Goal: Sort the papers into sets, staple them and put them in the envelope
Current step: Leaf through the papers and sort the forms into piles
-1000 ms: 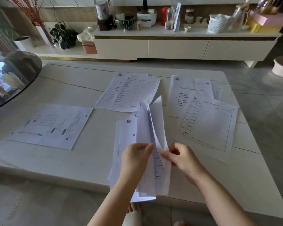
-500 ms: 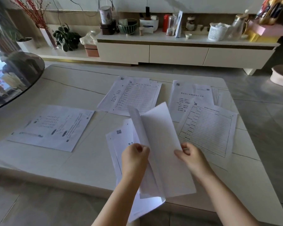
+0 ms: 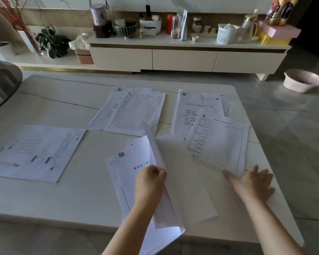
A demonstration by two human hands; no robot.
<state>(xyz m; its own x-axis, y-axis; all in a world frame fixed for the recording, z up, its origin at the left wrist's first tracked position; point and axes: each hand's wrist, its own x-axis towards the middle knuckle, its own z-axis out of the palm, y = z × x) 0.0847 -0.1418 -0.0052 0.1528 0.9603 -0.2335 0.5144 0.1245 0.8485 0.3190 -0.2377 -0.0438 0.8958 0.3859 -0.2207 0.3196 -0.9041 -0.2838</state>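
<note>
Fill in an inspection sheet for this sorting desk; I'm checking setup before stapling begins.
Surface: white table, pale with thin veining.
Job's things: four paper piles laid out: left pile, middle pile, far right pile, near right pile; held sheaf with one blank sheet fanned out. Stapler and envelope: nothing seen.
Clutter: nothing seen on the table besides papers.
Grips: left hand grips the sheaf; right hand open, fingers flat by the near right pile.
Cables: nothing seen.
Surroundings: low cabinet crowded with jars; bowl on floor.
</note>
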